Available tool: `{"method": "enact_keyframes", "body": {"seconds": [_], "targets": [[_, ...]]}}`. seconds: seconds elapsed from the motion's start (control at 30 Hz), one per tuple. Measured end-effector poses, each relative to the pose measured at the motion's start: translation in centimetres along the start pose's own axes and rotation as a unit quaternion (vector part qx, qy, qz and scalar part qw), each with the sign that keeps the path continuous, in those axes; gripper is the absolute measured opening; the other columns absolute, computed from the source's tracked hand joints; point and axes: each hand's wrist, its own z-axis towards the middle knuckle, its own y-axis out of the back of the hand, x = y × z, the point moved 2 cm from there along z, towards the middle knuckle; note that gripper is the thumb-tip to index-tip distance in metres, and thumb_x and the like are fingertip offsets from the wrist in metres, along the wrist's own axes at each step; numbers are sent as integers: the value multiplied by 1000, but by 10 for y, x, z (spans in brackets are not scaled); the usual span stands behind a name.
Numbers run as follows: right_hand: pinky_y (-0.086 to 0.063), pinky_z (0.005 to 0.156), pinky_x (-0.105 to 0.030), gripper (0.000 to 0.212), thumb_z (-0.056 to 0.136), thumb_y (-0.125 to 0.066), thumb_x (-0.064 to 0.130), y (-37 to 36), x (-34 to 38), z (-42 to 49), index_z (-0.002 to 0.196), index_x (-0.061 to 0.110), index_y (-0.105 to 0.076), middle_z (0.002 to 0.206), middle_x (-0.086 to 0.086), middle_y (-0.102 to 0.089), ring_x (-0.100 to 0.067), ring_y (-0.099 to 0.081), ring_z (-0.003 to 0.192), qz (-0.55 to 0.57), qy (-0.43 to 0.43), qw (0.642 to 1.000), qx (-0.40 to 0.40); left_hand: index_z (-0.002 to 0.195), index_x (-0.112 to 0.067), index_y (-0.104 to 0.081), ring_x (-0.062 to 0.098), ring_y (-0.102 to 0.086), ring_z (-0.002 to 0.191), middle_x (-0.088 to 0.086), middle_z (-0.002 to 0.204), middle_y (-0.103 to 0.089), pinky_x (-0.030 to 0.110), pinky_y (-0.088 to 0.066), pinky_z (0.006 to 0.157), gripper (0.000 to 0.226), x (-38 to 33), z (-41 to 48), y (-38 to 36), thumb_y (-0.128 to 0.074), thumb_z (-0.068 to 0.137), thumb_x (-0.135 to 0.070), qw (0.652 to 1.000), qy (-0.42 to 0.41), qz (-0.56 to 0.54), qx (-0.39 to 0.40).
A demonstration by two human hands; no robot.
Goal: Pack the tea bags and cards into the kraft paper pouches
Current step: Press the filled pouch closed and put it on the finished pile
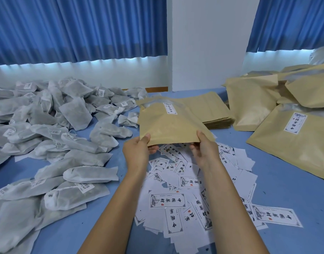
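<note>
I hold a kraft paper pouch (166, 123) above the table, its near edge pinched between both hands. My left hand (137, 151) grips the left corner, thumb on top. My right hand (205, 149) grips the right corner the same way. A white card shows through the pouch's clear window at its far end. Under my hands lies a scatter of white printed cards (190, 191). A big heap of grey-white tea bags (53, 132) covers the left of the blue table (285, 186).
A flat stack of empty kraft pouches (212, 110) lies just behind the held one. Filled pouches (293, 129) pile up at the right, one showing a card. Blue curtains and a white wall stand behind the table.
</note>
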Motion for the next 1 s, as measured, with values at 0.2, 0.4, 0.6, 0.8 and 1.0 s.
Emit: {"method": "enact_keyframes", "body": {"seconds": [0.2, 0.4, 0.6, 0.8, 1.0], "targets": [[-37, 38, -20, 12, 96, -40, 0, 1, -2, 4, 93, -3, -51, 60, -14, -53, -15, -46, 31, -202, -3, 979, -29, 104, -4, -56, 22, -70, 56, 12, 75, -71, 22, -53, 45, 12, 4, 4, 0, -56, 95, -12, 996, 44, 20, 75], [-33, 34, -17, 36, 85, -28, -7, 22, 50, -15, 83, 10, -60, 42, -4, -58, -11, -49, 34, -250, 126, 960, 23, 124, -6, -48, 24, -67, 49, 15, 86, -66, 24, -52, 41, 31, -21, -8, -40, -49, 94, 1, 989, -8, 21, 149], [-37, 37, -19, 42, 82, -24, -12, 97, 130, -38, 85, 8, -61, 47, 3, -60, -13, -50, 38, -124, 212, 965, -88, 150, -22, -25, 22, -65, 44, 16, 119, -58, 23, -51, 42, 67, -53, -54, -151, -49, 92, 4, 967, -59, 21, 246], [-37, 39, -20, 37, 83, -31, -8, 190, 180, -60, 78, 11, -63, 53, 3, -62, -9, -50, 39, 42, 259, 938, -224, 151, -18, -18, 19, -65, 43, 21, 135, -47, 23, -53, 42, 70, -36, -121, -257, -47, 92, 7, 936, 7, 20, 351], [-30, 34, -16, 38, 84, -27, -9, 260, 237, -72, 80, 11, -60, 56, 2, -60, -9, -44, 33, 162, 341, 872, -311, 142, -12, -36, 19, -66, 47, 23, 125, -56, 22, -52, 43, 55, -28, -187, -340, -47, 92, 8, 890, 38, -2, 455]]}}
